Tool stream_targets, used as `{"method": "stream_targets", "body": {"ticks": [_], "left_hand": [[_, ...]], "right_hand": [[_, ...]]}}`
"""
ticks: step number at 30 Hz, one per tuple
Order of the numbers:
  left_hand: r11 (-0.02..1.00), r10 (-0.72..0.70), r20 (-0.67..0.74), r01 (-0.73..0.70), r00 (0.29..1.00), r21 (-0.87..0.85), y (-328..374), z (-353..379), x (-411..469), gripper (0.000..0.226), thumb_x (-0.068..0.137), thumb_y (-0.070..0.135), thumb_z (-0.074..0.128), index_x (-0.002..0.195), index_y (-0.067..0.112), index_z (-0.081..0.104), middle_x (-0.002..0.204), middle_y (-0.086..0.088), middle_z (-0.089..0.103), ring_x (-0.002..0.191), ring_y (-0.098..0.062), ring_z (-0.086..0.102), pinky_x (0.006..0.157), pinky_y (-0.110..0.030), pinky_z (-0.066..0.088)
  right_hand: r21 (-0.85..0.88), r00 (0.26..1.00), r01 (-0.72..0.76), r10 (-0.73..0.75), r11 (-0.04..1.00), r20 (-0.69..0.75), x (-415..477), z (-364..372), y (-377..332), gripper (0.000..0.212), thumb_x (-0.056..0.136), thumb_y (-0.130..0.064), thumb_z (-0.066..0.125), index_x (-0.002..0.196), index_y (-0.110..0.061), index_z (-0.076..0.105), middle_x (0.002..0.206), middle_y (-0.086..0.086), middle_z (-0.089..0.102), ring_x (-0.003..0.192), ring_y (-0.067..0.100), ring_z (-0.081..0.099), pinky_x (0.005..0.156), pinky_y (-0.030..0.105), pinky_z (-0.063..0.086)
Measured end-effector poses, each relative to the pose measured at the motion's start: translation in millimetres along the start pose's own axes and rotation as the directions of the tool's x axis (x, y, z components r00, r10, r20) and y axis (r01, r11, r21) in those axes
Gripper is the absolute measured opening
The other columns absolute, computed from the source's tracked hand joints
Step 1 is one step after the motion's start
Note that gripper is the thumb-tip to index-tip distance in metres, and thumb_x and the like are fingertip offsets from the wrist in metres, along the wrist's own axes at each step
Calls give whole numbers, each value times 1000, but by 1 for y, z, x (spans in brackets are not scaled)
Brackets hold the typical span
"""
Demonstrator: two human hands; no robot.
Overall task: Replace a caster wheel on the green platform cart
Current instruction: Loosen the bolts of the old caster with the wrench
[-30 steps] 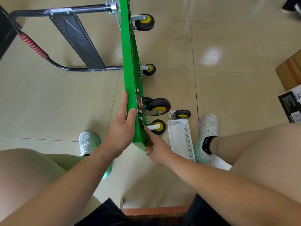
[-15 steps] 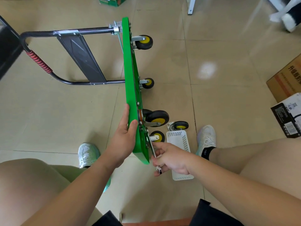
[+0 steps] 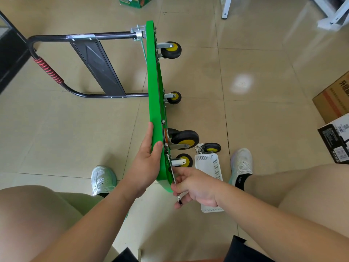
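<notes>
Beige floor tiles [image 3: 264,129] carry the green cart [image 3: 154,91], standing on its side with wheels pointing right. At its near end the left hand [image 3: 145,167] grasps the deck edge. Under the near corner the right hand [image 3: 196,186] pinches a thin wrench [image 3: 173,174]. One loose wheel [image 3: 212,148] lies just beside a white basket [image 3: 207,163].

Bright, even light filled the sharp frame, a soft white glare patch lay on the glossy floor [image 3: 241,84], shadows were faint, and wide-angle distortion bowed the edges.
</notes>
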State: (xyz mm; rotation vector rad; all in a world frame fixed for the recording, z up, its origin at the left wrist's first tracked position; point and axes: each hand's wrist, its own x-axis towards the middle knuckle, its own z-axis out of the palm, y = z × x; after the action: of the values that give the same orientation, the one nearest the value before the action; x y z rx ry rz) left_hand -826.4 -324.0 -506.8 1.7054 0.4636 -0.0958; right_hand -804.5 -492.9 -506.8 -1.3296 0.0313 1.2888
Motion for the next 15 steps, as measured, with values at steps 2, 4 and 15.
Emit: {"method": "stream_targets", "body": {"ticks": [2,4,15], "left_hand": [[1000,3,0,-3,1000,-4,0,0,0,58,112,40,40,153,69,10,159,23,42,139,-7,51,120,-40,41],[1000,10,-2,-10,1000,-7,-1,0,1,58,110,42,40,146,77,11,159,22,43,139,-10,52,119,-42,42],[999,5,-6,-5,1000,-32,1,1,0,59,110,42,40,137,84,10,160,19,43,135,-14,56,115,-44,46]], "right_hand": [[14,1000,5,-5,1000,-6,0,3,-2,38,95,10,55,108,-23,68,90,7,49,73,18,50,67,43,62],[20,1000,6,-5,1000,-13,1,5,-4,34,95,9,55,109,-19,67,90,6,51,75,18,50,67,43,62],[93,996,4,4,996,-92,7,14,-10,35,91,13,52,103,-16,69,104,10,63,88,28,50,55,33,54]]}}
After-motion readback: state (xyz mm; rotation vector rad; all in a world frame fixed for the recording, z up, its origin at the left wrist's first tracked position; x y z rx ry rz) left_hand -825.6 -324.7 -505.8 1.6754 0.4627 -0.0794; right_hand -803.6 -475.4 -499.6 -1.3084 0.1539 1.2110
